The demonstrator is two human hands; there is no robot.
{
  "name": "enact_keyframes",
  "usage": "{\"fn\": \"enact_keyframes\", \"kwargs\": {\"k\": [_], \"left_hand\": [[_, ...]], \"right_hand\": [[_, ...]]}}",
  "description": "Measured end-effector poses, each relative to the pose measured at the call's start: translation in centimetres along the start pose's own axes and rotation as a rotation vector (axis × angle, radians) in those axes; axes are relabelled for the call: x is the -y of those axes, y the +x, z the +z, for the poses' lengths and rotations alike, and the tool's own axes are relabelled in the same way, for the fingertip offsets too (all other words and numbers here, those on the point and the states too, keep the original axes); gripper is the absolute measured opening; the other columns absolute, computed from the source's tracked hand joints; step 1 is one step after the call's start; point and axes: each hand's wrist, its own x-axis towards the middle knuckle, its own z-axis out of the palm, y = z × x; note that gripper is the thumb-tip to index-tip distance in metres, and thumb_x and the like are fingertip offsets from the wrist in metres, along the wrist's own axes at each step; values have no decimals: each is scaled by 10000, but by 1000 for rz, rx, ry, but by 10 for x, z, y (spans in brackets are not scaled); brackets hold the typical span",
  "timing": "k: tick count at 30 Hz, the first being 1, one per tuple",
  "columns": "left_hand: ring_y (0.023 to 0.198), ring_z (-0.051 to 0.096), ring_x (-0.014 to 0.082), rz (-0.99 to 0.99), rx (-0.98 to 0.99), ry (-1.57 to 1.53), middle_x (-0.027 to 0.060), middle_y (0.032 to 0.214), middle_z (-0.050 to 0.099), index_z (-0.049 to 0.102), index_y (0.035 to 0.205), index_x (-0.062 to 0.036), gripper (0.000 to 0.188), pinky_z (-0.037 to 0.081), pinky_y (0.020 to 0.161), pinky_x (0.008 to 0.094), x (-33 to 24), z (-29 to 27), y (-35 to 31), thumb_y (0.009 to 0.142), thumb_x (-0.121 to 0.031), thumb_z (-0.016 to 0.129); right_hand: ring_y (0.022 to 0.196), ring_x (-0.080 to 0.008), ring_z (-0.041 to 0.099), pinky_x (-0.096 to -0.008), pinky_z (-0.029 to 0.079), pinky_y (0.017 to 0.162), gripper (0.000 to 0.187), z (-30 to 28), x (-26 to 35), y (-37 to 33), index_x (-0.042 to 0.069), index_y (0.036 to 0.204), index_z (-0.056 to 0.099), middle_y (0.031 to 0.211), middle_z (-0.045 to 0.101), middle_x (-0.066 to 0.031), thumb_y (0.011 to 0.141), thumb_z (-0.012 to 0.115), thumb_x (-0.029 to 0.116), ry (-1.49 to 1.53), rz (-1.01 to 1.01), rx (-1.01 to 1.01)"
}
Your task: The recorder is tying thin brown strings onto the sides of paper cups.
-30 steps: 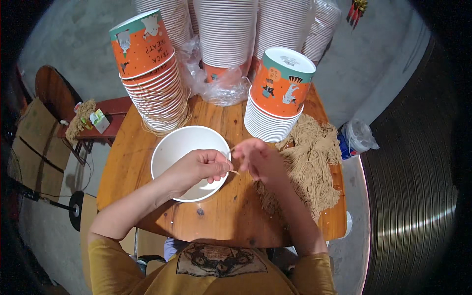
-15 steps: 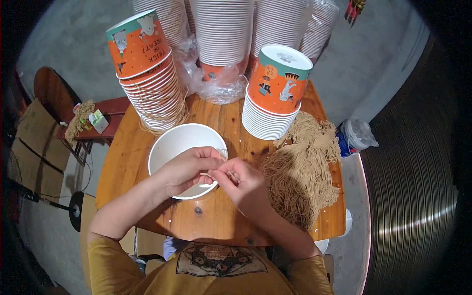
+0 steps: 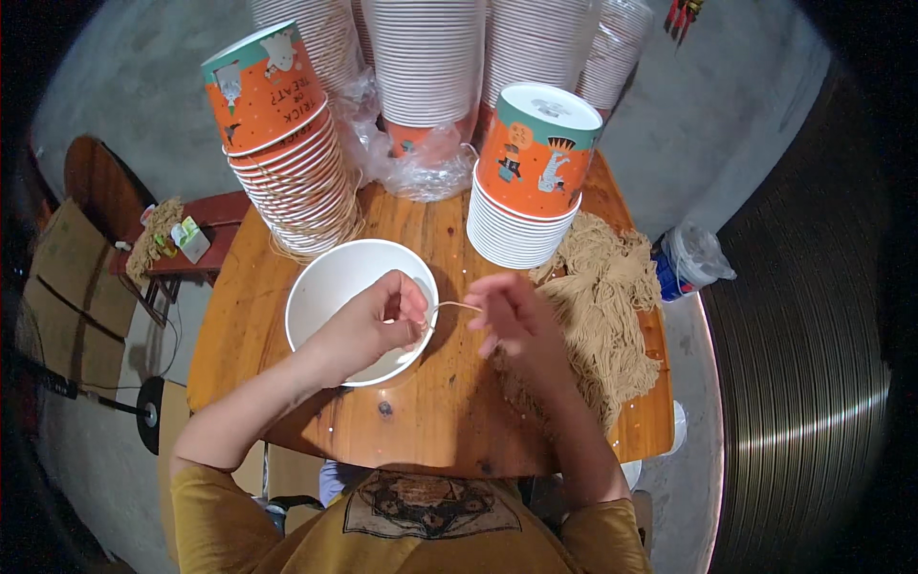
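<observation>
A white paper bucket point(image 3: 320, 277) lies with its mouth toward me on the wooden table. Over its right rim, my left hand point(image 3: 382, 320) is closed, thumb and fingers pinching a thin pale cord point(image 3: 454, 305) at the rim. The cord arcs from there to the right. Near its far end is my right hand point(image 3: 516, 320), blurred, with its fingers apart; whether the cord touches them is not clear. Tan cords point(image 3: 612, 316) lie in a loose heap beside and partly behind my right forearm.
Upside-down orange and green buckets are stacked at left point(image 3: 273, 124), with cords hanging around them, and at right point(image 3: 535, 177). Behind stand tall bagged white-rimmed stacks point(image 3: 427, 62) and crumpled clear plastic point(image 3: 421, 172). A lined pail point(image 3: 693, 258) stands off the table's right edge point(image 3: 660, 383).
My hands were together at the bucket's rim, both on the cord. The right hand has moved away to the right and its fingers have spread; the left stays at the rim.
</observation>
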Motion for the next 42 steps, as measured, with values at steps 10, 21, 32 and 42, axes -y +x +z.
{"fn": "enact_keyframes", "kwargs": {"k": [10,21,32,42], "left_hand": [[814,544,325,594,-174,836,159,868,491,431,1061,-39,293,452,708,372,-16,22,-15,811,50,554],[844,509,85,336,-84,490,35,927,481,450,1154,-39,323,450,751,231,-9,9,-10,858,29,561],[799,515,208,318,-92,663,100,907,429,518,919,-11,134,452,694,313,-12,5,-10,808,-15,593],[698,593,244,371,-263,752,122,786,567,517,864,-11,102,469,615,332,-9,13,-16,813,-11,605]], "right_hand": [[551,-54,462,-251,375,503,203,25,0,2,20,932,597,605,515,-19,874,645,208,-264,-162,102],[565,-50,477,-240,408,526,112,31,-20,2,36,884,570,613,525,8,849,640,117,-170,-152,113],[622,3,432,-177,365,527,83,42,-7,-7,14,858,542,714,514,49,847,625,8,-295,-173,58],[579,-1,424,-190,359,491,92,45,-10,-7,13,832,545,670,513,34,847,636,18,-361,-357,-14]]}}
